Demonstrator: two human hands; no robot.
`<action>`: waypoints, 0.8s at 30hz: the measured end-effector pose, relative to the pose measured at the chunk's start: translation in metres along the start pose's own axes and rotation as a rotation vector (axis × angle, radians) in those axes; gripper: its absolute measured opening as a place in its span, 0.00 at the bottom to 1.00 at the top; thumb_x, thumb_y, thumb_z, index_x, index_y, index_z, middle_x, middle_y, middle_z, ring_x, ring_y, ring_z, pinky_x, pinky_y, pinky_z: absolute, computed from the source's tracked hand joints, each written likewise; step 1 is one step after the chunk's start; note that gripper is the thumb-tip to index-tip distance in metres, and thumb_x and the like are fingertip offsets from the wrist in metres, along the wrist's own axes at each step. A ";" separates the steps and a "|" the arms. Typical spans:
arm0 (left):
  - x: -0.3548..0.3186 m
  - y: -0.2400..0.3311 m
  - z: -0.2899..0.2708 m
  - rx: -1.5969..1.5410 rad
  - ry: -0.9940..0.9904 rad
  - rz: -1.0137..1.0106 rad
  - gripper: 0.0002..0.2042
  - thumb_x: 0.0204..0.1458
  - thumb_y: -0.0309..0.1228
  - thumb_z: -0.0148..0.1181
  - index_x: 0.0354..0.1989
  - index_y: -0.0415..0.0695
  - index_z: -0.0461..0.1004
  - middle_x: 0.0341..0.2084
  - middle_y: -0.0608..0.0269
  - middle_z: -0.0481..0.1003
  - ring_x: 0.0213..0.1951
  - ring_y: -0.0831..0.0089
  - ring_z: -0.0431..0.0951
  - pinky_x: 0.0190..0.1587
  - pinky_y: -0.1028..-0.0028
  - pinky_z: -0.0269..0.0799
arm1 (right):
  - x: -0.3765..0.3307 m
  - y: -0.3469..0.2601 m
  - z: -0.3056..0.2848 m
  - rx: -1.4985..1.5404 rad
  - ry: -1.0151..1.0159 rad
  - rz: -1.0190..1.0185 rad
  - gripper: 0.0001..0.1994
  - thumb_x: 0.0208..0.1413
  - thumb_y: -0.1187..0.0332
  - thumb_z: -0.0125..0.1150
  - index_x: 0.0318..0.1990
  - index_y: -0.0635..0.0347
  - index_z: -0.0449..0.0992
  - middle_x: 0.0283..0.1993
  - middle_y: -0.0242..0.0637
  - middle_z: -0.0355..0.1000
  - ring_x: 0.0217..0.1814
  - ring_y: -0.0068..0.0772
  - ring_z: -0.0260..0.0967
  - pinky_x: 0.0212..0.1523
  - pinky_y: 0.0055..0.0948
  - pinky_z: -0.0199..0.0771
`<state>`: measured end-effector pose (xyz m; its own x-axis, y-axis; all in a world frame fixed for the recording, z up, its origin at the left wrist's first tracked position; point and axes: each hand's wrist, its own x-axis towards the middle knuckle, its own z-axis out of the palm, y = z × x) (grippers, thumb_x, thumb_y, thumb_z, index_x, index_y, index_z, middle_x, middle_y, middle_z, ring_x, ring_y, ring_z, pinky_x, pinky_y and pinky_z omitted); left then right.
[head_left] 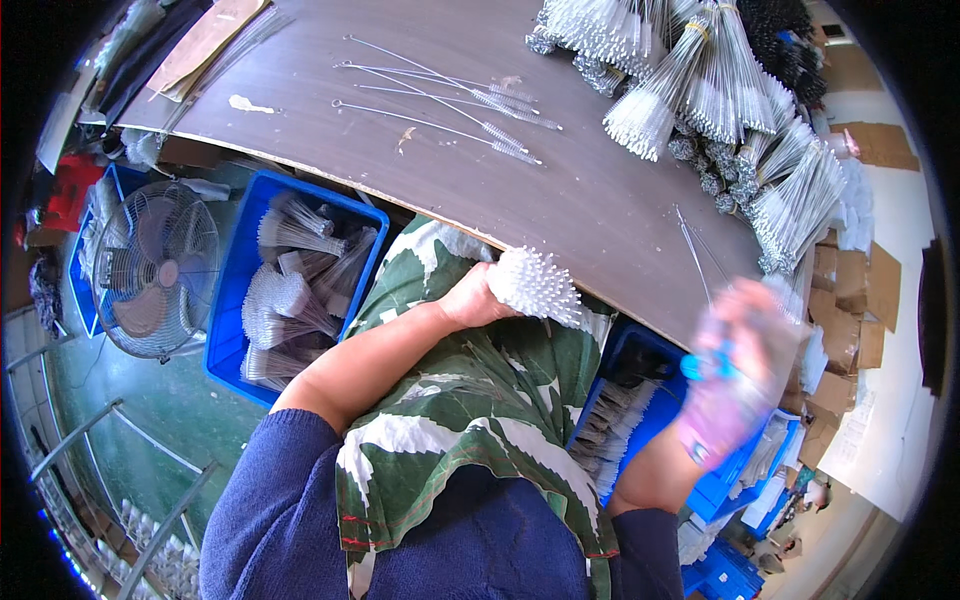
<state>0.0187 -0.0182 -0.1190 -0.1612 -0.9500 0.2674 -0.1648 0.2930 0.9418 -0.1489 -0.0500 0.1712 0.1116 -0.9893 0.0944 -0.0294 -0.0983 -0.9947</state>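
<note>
White-tipped bundle (537,286) is in the left hand (475,302), fingers wrapped around it, held over the green-and-white cloth (400,445) on the lap, right by the near edge of the brown table (590,210). Right hand (735,335) is motion-blurred near the table's right end, with a blue patch (716,362) at it; can't tell finger spread or grip. Loose wire brushes (512,102) lie on the tabletop, wire bundles (655,110) heaped to their right, blue bin (231,320) of similar stock on the left, below table level.

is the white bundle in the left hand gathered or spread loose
Gathered: the left hand grips the bundle, white tips packed close together.
</note>
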 end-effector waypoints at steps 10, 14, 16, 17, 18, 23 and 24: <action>0.005 0.018 -0.009 -0.083 -0.126 -0.063 0.17 0.46 0.35 0.61 0.45 0.46 0.70 0.41 0.59 0.72 0.46 0.64 0.71 0.51 0.67 0.62 | -0.026 0.134 0.012 -0.243 -0.404 0.042 0.32 0.41 0.81 0.63 0.57 0.64 0.58 0.54 0.39 0.63 0.49 0.26 0.63 0.53 0.26 0.62; 0.006 0.028 -0.015 -0.144 -0.105 -0.064 0.18 0.42 0.33 0.66 0.43 0.44 0.73 0.39 0.62 0.75 0.43 0.73 0.73 0.49 0.71 0.66 | -0.022 0.140 0.013 -0.381 -0.436 0.027 0.30 0.44 0.78 0.62 0.56 0.66 0.58 0.56 0.42 0.62 0.58 0.31 0.59 0.58 0.30 0.58; 0.006 0.029 -0.016 -0.173 -0.110 -0.098 0.19 0.42 0.33 0.67 0.43 0.44 0.72 0.39 0.63 0.75 0.43 0.73 0.73 0.50 0.71 0.65 | -0.023 0.138 0.016 -0.382 -0.432 0.041 0.29 0.44 0.78 0.62 0.56 0.66 0.58 0.56 0.42 0.62 0.58 0.32 0.59 0.58 0.30 0.57; 0.006 0.030 -0.017 -0.204 -0.118 -0.130 0.20 0.41 0.34 0.67 0.44 0.44 0.72 0.40 0.63 0.74 0.43 0.73 0.73 0.50 0.72 0.65 | -0.023 0.138 0.017 -0.385 -0.425 0.057 0.29 0.44 0.78 0.62 0.55 0.66 0.59 0.56 0.42 0.62 0.58 0.32 0.59 0.59 0.30 0.57; 0.006 0.030 -0.018 -0.202 -0.117 -0.134 0.20 0.41 0.34 0.67 0.44 0.44 0.72 0.40 0.63 0.74 0.43 0.73 0.73 0.50 0.72 0.65 | -0.023 0.140 0.018 -0.382 -0.428 0.058 0.29 0.44 0.78 0.62 0.55 0.66 0.59 0.56 0.42 0.62 0.58 0.32 0.59 0.59 0.30 0.57; 0.007 0.035 -0.022 -0.350 -0.198 -0.242 0.26 0.41 0.37 0.66 0.50 0.45 0.67 0.47 0.58 0.69 0.52 0.62 0.66 0.57 0.64 0.56 | -0.023 0.142 0.017 -0.327 -0.421 0.024 0.28 0.44 0.77 0.63 0.55 0.66 0.60 0.55 0.42 0.63 0.58 0.32 0.59 0.59 0.30 0.57; 0.007 0.034 -0.022 -0.351 -0.197 -0.243 0.26 0.41 0.37 0.66 0.50 0.45 0.67 0.47 0.58 0.69 0.52 0.62 0.66 0.57 0.64 0.56 | -0.023 0.142 0.018 -0.327 -0.422 0.025 0.28 0.44 0.77 0.63 0.55 0.66 0.60 0.55 0.42 0.63 0.58 0.32 0.59 0.59 0.30 0.57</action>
<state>0.0337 -0.0176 -0.0807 -0.3462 -0.9380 0.0190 0.1130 -0.0216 0.9934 -0.1380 -0.0396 0.0266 0.4945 -0.8689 -0.0204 -0.3380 -0.1706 -0.9256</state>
